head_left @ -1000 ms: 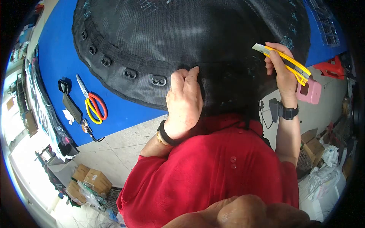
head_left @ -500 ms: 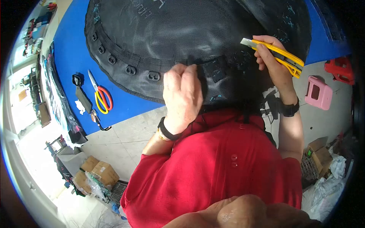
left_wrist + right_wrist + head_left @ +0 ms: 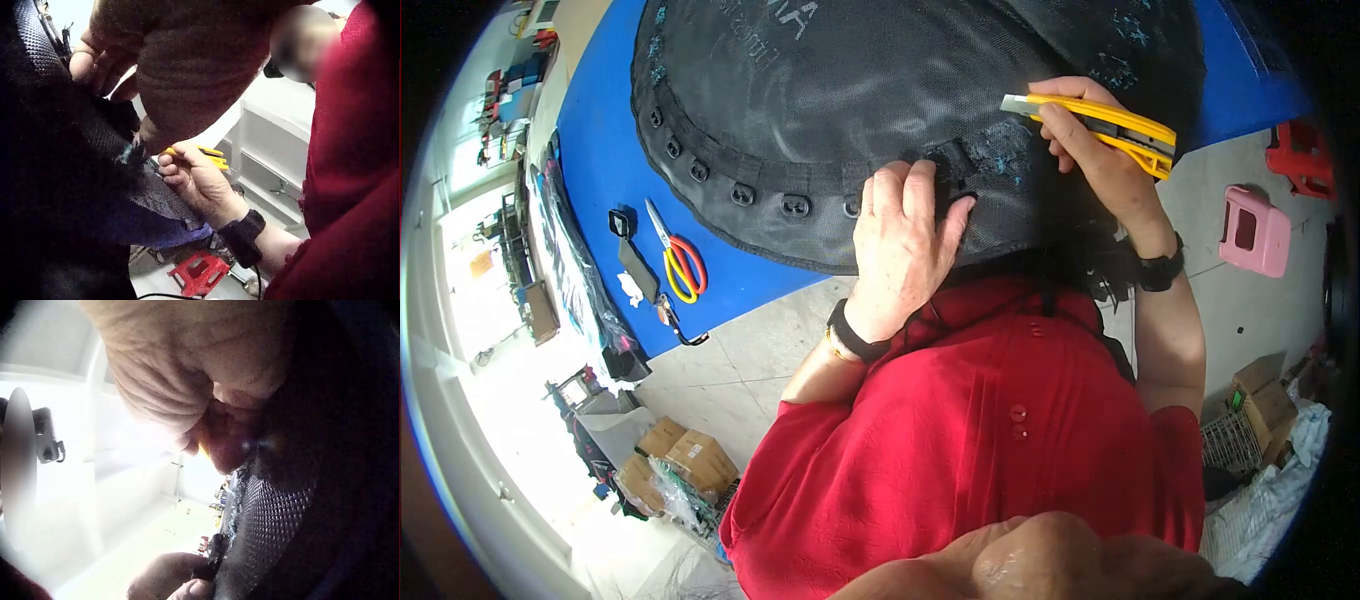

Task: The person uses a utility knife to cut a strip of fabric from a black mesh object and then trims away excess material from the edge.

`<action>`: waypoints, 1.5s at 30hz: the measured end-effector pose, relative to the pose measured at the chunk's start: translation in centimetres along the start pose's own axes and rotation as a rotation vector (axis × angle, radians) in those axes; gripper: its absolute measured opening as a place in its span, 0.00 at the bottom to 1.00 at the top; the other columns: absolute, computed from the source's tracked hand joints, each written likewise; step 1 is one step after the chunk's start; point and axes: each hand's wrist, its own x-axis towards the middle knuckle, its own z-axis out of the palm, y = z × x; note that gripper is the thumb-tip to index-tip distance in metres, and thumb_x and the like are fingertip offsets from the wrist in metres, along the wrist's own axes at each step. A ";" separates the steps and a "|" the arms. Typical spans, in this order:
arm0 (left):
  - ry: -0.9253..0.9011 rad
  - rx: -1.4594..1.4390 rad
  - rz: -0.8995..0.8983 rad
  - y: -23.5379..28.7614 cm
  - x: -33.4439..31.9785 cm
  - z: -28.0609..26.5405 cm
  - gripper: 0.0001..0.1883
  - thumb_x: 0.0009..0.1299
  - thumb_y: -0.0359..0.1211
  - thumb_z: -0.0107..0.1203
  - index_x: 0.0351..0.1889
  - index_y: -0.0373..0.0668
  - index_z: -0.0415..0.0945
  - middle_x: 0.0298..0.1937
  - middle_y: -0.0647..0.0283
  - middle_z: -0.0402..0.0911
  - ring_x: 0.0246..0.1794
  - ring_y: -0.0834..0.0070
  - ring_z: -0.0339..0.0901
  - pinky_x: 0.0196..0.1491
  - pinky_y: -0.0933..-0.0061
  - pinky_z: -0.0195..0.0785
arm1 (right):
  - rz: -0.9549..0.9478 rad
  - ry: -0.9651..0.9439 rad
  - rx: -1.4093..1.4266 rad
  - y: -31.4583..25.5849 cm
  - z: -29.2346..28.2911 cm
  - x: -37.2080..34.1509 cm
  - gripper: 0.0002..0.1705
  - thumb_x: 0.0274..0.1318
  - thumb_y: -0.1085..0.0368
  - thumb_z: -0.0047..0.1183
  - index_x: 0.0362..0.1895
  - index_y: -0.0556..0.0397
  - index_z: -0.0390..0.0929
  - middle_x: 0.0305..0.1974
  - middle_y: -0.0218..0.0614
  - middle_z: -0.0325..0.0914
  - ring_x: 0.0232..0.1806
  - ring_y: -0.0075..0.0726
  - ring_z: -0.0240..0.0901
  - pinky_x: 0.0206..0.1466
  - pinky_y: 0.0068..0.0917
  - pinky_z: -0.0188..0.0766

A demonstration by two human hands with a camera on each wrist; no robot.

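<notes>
Black mesh fabric (image 3: 850,90), with a row of black oval fittings (image 3: 796,205) along a band, covers much of the blue table. The left hand (image 3: 905,235) rests on its near part, fingers bent and thumb spread to the right beside a dark strap piece. The right hand (image 3: 1105,165) grips a yellow utility knife (image 3: 1135,128) above the fabric, its blade extended and pointing left over teal thread bits (image 3: 1005,165). In the left wrist view, the right hand (image 3: 203,181) holds the knife beyond the left hand (image 3: 169,69). The right wrist view shows the right hand (image 3: 194,369) close up.
Scissors with red and yellow handles (image 3: 684,270) lie on the blue table (image 3: 590,130) at left, beside a dark tool (image 3: 638,268) and a plastic-wrapped bundle (image 3: 585,270). A pink stool (image 3: 1256,232) and a red stool (image 3: 1300,160) stand at right; cardboard boxes (image 3: 698,460) sit on the floor.
The left hand has shifted right along the fabric, its thumb now spread. The right hand has carried the knife left and slightly up. The head view has shifted.
</notes>
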 end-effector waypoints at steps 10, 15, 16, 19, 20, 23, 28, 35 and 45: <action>0.059 -0.050 -0.017 -0.8 0.0 0.3 0.12 0.67 0.28 0.68 0.48 0.41 0.82 0.44 0.54 0.80 0.40 0.55 0.81 0.44 0.56 0.76 | 0.010 0.021 -0.035 0.1 0.1 0.0 0.17 0.75 0.51 0.57 0.60 0.42 0.81 0.37 0.22 0.78 0.33 0.11 0.73 0.36 0.13 0.74; 0.067 -0.167 -0.087 -1.2 0.5 -0.3 0.06 0.68 0.26 0.66 0.42 0.41 0.84 0.42 0.54 0.83 0.39 0.55 0.83 0.44 0.60 0.77 | 0.012 0.036 -0.053 0.1 0.2 0.1 0.18 0.75 0.51 0.58 0.60 0.42 0.81 0.37 0.22 0.78 0.33 0.12 0.74 0.36 0.14 0.75; 0.063 -0.173 -0.089 -1.3 0.4 -0.3 0.06 0.69 0.26 0.65 0.42 0.40 0.84 0.42 0.54 0.82 0.39 0.54 0.83 0.43 0.58 0.77 | 0.019 0.040 -0.057 0.0 0.2 0.1 0.18 0.75 0.51 0.58 0.61 0.42 0.81 0.37 0.22 0.78 0.33 0.12 0.74 0.36 0.14 0.75; 0.067 -0.185 -0.094 -1.4 0.4 -0.2 0.05 0.69 0.26 0.64 0.42 0.40 0.82 0.42 0.54 0.82 0.38 0.54 0.82 0.41 0.58 0.77 | 0.041 0.039 -0.044 -0.3 0.3 0.0 0.18 0.75 0.52 0.58 0.61 0.42 0.81 0.37 0.22 0.78 0.34 0.12 0.74 0.36 0.14 0.75; 0.082 -0.183 -0.097 -1.3 0.4 -0.1 0.04 0.70 0.25 0.64 0.41 0.40 0.83 0.41 0.54 0.82 0.37 0.55 0.83 0.41 0.60 0.77 | 0.048 0.036 -0.036 -0.4 0.3 0.0 0.17 0.75 0.52 0.58 0.61 0.42 0.81 0.37 0.22 0.78 0.34 0.11 0.74 0.36 0.14 0.75; 0.097 -0.196 -0.117 -1.3 0.3 -0.1 0.02 0.70 0.25 0.64 0.39 0.39 0.82 0.40 0.55 0.83 0.36 0.56 0.83 0.40 0.62 0.76 | 0.043 0.031 -0.029 -0.3 0.3 0.0 0.17 0.75 0.52 0.57 0.61 0.42 0.81 0.38 0.22 0.78 0.34 0.11 0.73 0.36 0.14 0.75; 0.102 -0.212 -0.139 -1.3 0.3 -0.1 0.02 0.71 0.25 0.64 0.38 0.39 0.81 0.39 0.55 0.83 0.34 0.58 0.82 0.38 0.64 0.75 | 0.003 0.019 -0.021 0.1 0.2 0.0 0.17 0.75 0.51 0.57 0.61 0.42 0.81 0.38 0.22 0.78 0.33 0.11 0.73 0.35 0.13 0.74; 0.088 -0.251 -0.237 -1.6 0.3 -0.6 0.03 0.74 0.28 0.61 0.40 0.37 0.80 0.35 0.53 0.81 0.33 0.57 0.81 0.39 0.63 0.74 | -0.041 0.009 -0.031 0.5 0.1 0.0 0.18 0.75 0.51 0.58 0.61 0.42 0.81 0.38 0.21 0.79 0.34 0.11 0.73 0.35 0.12 0.75; 0.111 -0.226 -0.296 -2.4 0.0 -0.2 0.07 0.78 0.31 0.59 0.42 0.36 0.78 0.32 0.53 0.82 0.31 0.63 0.82 0.39 0.65 0.75 | -0.004 0.024 -0.035 0.2 0.2 0.0 0.18 0.75 0.52 0.58 0.61 0.42 0.81 0.38 0.21 0.79 0.34 0.11 0.74 0.35 0.13 0.75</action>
